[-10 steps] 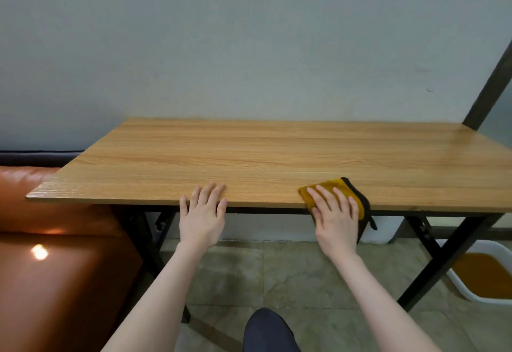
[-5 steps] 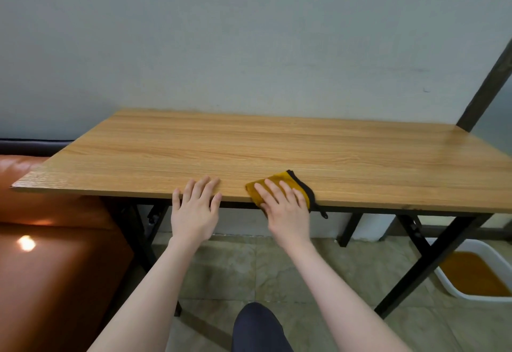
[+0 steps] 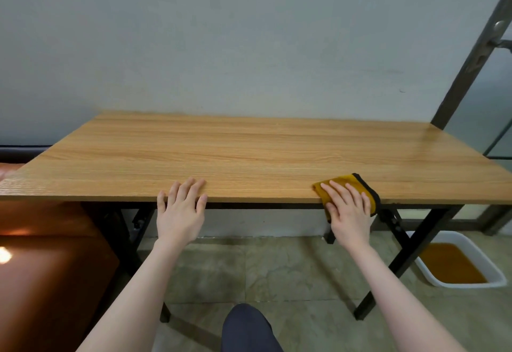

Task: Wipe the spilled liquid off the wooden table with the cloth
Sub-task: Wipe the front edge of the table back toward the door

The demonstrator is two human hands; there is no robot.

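A wooden table (image 3: 249,155) with black legs stands against the wall. A folded yellow cloth (image 3: 343,182) with a black trim lies on its near edge, right of centre, partly hanging over. My right hand (image 3: 347,210) presses flat on the cloth with straight fingers. My left hand (image 3: 180,207) rests on the near edge left of centre, fingers spread on the wood. No liquid shows on the tabletop.
An orange-brown leather seat (image 3: 50,268) stands at the left beside the table. A white tub (image 3: 460,263) holding brown liquid sits on the tiled floor under the right end. A dark metal post (image 3: 471,60) leans at the right. My knee (image 3: 246,329) is below.
My right hand slid the cloth left along the near edge, then back right to about where it began. My left hand stayed on the edge.
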